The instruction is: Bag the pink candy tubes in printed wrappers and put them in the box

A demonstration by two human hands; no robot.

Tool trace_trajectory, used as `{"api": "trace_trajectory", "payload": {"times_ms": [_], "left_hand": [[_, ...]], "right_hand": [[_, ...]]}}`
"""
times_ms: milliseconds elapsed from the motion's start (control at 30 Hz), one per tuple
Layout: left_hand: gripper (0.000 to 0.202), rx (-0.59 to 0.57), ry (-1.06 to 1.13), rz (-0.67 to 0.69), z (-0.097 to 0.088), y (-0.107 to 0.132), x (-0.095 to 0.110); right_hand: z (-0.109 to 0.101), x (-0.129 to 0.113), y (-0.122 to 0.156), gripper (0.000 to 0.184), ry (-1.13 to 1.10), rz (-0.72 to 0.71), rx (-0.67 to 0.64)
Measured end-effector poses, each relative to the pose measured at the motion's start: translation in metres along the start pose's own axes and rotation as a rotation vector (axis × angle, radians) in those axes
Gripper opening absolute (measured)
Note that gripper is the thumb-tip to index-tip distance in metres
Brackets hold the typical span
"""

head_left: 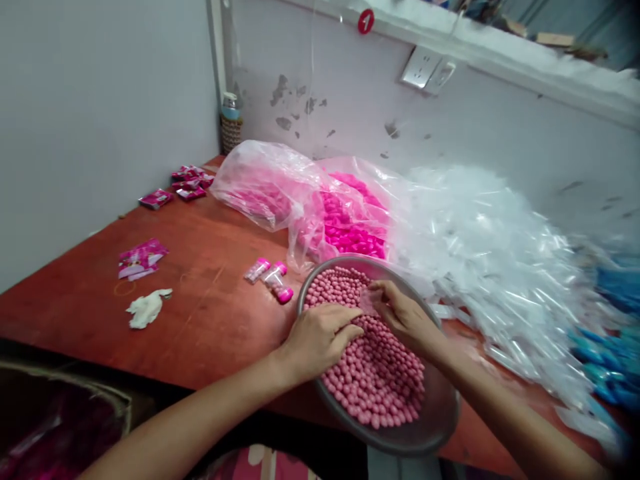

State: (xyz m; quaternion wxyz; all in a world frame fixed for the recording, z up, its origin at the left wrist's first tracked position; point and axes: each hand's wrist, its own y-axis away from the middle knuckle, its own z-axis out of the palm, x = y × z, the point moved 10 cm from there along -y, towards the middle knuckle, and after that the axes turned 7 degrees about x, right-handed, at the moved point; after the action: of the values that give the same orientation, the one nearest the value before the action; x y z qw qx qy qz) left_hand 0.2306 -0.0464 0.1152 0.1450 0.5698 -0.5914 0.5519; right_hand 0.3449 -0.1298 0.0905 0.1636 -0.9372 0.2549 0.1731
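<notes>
A grey bowl (445,433) filled with small round pink balls (380,373) sits at the table's front edge. Over the balls, my right hand (400,310) is closed on a small clear plastic tube (369,301), which points toward the left. My left hand (320,337) lies across the bowl's left rim, low over the balls, its thumb and forefinger apart near the tube. Whether any ball lies under its other fingers is hidden. Left of the bowl are several clear tubes with pink caps (284,294), lying on the table.
Behind the bowl, a plastic bag spills bright pink caps (355,227). A big heap of clear tubes (490,247) spreads to the right, beside blue pieces (610,363). Pink packets (143,259), a crumpled white scrap (146,309) and the red-brown table (200,347) lie left.
</notes>
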Motion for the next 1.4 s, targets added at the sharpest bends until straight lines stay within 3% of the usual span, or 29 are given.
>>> {"api": "trace_trajectory", "payload": {"times_ms": [100, 167, 267, 400, 500, 600, 700, 767, 933, 1167, 1300, 1400], "left_hand": [[0.024, 0.035, 0.033, 0.0, -0.005, 0.001, -0.002], [0.025, 0.052, 0.062, 0.002, -0.007, 0.001, -0.002], [0.025, 0.083, 0.095, -0.017, -0.01, 0.0, -0.004], [0.027, 0.137, 0.102, -0.045, -0.017, -0.001, -0.006], [0.03, 0.156, 0.102, -0.058, -0.019, -0.003, -0.009], [0.036, 0.155, 0.041, -0.107, -0.017, -0.006, -0.016], [0.047, 0.086, -0.027, -0.148, -0.007, -0.01, -0.021], [0.043, 0.003, -0.019, -0.154, 0.004, -0.014, -0.021], [0.028, -0.134, 0.153, -0.201, 0.021, -0.017, -0.022], [0.029, -0.22, 0.358, -0.265, 0.031, -0.017, -0.027], [0.025, -0.194, 0.4, -0.3, 0.027, -0.016, -0.027], [0.024, -0.117, 0.363, -0.299, 0.018, -0.016, -0.026]], "right_hand": [[0.014, 0.003, 0.006, 0.03, 0.405, -0.213, -0.178], [0.034, 0.002, 0.011, 0.027, 0.543, -0.338, -0.314], [0.063, -0.016, 0.012, 0.021, 0.368, -0.438, -0.408], [0.076, -0.03, 0.001, 0.017, 0.082, -0.367, -0.352], [0.059, -0.021, -0.004, 0.014, -0.087, -0.185, -0.203], [0.033, -0.003, 0.0, 0.022, -0.525, 0.091, -0.012], [0.022, 0.002, 0.009, 0.024, -0.882, 0.267, 0.074], [0.017, 0.0, 0.012, 0.024, -1.021, 0.325, 0.105], [0.005, -0.008, 0.018, 0.024, -1.078, 0.288, 0.147], [-0.019, -0.026, 0.016, 0.022, -0.642, 0.031, 0.083], [-0.024, -0.046, 0.013, 0.021, -0.504, -0.096, 0.009], [-0.021, -0.037, 0.002, 0.03, -0.587, -0.026, -0.059]]}}
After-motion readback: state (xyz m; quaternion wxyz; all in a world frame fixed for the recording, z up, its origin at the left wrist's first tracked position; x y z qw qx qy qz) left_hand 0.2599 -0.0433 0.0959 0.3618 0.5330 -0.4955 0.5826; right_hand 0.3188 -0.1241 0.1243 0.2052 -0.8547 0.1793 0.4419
